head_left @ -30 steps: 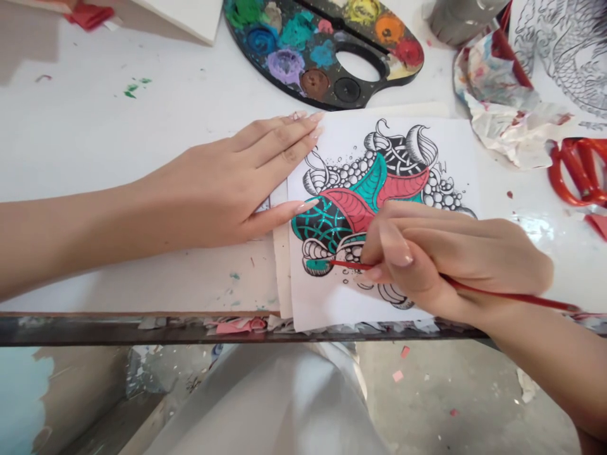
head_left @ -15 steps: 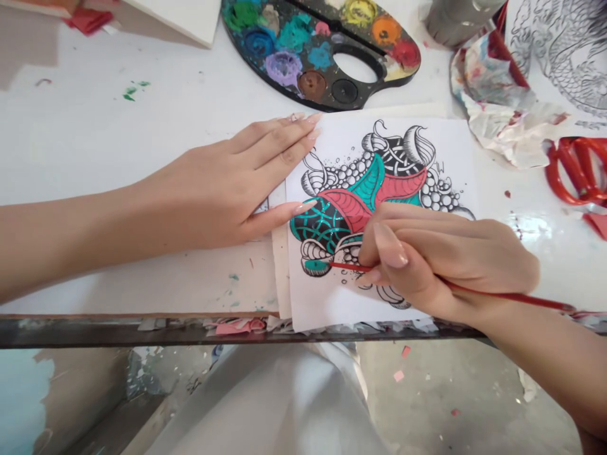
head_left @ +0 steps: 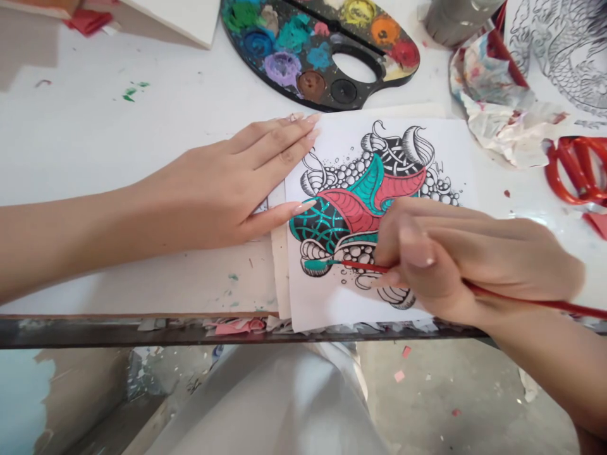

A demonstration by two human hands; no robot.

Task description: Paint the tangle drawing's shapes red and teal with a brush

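Note:
My left hand (head_left: pixel 246 180) lies flat with its fingers stretched out, the tips resting on the left edge of a paper drawing (head_left: pixel 322 303). In my right hand (head_left: pixel 455 259) is a thin red paintbrush (head_left: pixel 363 266), pinched between thumb and fingers. Its teal-coated tip is by a small teal patch (head_left: pixel 317 268) at the drawing's lower left. Black line patterns cover the sheet, with some leaf shapes painted red and teal. The right hand hides part of the drawing's right side. Other sheets lie beneath it.
Beyond the drawing lies a black paint palette (head_left: pixel 310 60) with several colours. To the right are a grey container (head_left: pixel 459 22), a crumpled stained paper (head_left: pixel 502 101), red-handled scissors (head_left: pixel 576 170) and a dragon drawing (head_left: pixel 569 57). The table's front edge (head_left: pixel 118 332) runs below the hands.
My right hand has moved to the right with the brush, drawing its tip back from the teal patch, which looks slightly more filled. My left hand stays put.

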